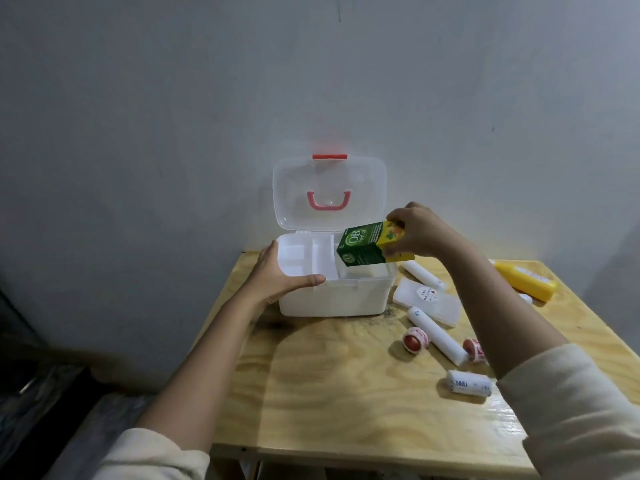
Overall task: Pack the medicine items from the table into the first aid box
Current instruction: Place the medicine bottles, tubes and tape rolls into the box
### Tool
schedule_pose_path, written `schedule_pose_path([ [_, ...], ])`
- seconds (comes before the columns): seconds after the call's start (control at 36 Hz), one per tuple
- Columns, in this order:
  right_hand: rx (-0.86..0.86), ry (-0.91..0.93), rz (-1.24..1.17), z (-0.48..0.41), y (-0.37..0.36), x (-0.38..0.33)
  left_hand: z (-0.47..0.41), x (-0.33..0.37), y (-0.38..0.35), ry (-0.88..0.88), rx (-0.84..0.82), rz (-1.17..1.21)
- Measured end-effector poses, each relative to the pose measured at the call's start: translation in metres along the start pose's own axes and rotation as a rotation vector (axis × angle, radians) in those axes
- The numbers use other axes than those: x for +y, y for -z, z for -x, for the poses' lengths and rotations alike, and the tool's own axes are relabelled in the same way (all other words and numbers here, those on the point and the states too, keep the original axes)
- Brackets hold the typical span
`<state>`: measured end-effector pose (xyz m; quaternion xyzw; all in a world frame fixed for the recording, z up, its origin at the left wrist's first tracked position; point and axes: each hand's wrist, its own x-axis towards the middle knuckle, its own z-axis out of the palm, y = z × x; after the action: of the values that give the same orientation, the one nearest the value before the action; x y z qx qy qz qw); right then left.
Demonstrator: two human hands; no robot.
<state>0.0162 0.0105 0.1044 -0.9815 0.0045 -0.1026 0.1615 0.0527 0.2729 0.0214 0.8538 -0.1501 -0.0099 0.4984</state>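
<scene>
Right fingers [398,226] grip the green carton [372,244] above the open first aid box [337,296].

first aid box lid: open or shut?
Open. The lid stands upright behind the first aid box, leaving the inner tray exposed.

A plain home room: small plywood table [346,393] against a bare grey wall [173,98].
</scene>
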Motion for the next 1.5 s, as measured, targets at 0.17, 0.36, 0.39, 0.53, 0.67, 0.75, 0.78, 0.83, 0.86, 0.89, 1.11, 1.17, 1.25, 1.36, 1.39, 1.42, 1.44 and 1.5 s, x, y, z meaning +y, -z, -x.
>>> schedule_pose_path([
  [0.17, -0.072, 0.017, 0.146, -0.009, 0.003, -0.016, -0.001, -0.001, -0.003, -0.018, 0.006, 0.055],
  [0.36, -0.091, 0.035, 0.218, -0.011, 0.001, -0.025, -0.003, -0.003, -0.004, -0.021, 0.021, 0.073],
  [0.39, -0.09, 0.042, 0.202, -0.011, -0.002, -0.026, -0.003, -0.004, -0.004, -0.022, 0.019, 0.074],
  [0.53, -0.096, 0.094, 0.1, -0.009, -0.025, -0.029, -0.002, -0.006, -0.006, -0.006, 0.021, 0.088],
  [0.67, -0.114, 0.102, 0.054, -0.009, -0.051, -0.032, -0.002, -0.006, -0.007, -0.006, 0.024, 0.093],
  [0.75, -0.127, 0.1, 0.056, -0.01, -0.059, -0.03, -0.002, -0.008, -0.006, 0.007, 0.014, 0.087],
  [0.78, -0.128, 0.101, 0.055, -0.01, -0.059, -0.029, -0.002, -0.008, -0.006, 0.012, 0.01, 0.084],
  [0.83, -0.152, 0.107, 0.068, -0.011, -0.058, -0.028, -0.001, -0.008, -0.006, 0.016, 0.01, 0.075],
  [0.86, -0.167, 0.11, 0.075, -0.011, -0.059, -0.028, -0.001, -0.008, -0.006, 0.018, 0.01, 0.073],
  [0.89, -0.176, 0.111, 0.079, -0.012, -0.06, -0.028, -0.001, -0.008, -0.006, 0.014, 0.012, 0.075],
  [1.11, -0.171, 0.09, 0.032, -0.013, -0.063, -0.034, 0.001, -0.006, -0.006, 0.025, 0.034, 0.069],
  [1.17, -0.169, 0.088, 0.022, -0.013, -0.064, -0.033, 0.003, -0.004, -0.007, 0.033, 0.066, 0.036],
  [1.25, -0.117, 0.094, -0.025, -0.012, -0.064, -0.031, 0.004, -0.003, -0.009, 0.046, 0.086, 0.004],
  [1.36, -0.011, 0.105, -0.128, -0.007, -0.062, -0.028, 0.008, -0.002, -0.01, 0.047, 0.101, 0.019],
  [1.39, 0.033, 0.111, -0.155, -0.005, -0.059, -0.027, 0.009, -0.002, -0.011, 0.051, 0.102, 0.03],
  [1.42, 0.078, 0.11, -0.185, -0.001, -0.055, -0.024, 0.011, -0.001, -0.011, 0.053, 0.104, 0.046],
  [1.44, 0.121, 0.102, -0.225, 0.003, -0.05, -0.021, 0.012, -0.001, -0.012, 0.057, 0.108, 0.06],
  [1.5, 0.194, 0.061, -0.32, 0.014, -0.04, -0.01, 0.015, 0.0, -0.013, 0.061, 0.117, 0.096],
])
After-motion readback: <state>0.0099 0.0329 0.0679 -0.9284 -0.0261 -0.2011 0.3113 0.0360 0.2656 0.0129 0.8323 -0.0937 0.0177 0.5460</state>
